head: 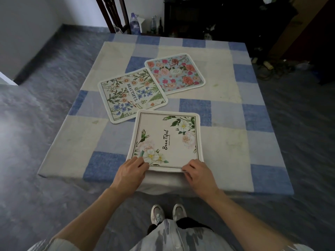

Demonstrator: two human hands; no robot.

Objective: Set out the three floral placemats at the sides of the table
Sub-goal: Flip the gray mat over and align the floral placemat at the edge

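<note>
Three floral placemats lie on a table covered by a blue and cream checked cloth. The nearest, a cream placemat with white flowers, sits at the near edge. My left hand pinches its near left corner and my right hand pinches its near right corner. Its near edge looks slightly lifted. A cream wildflower placemat lies tilted in the middle of the table. Behind it to the right a light blue placemat with pink and red roses lies partly under its corner.
A dark wooden chair stands at the far side, with plastic bottles on the floor beside it. A dark cabinet fills the back right, with cables on the floor near it. Grey floor surrounds the table.
</note>
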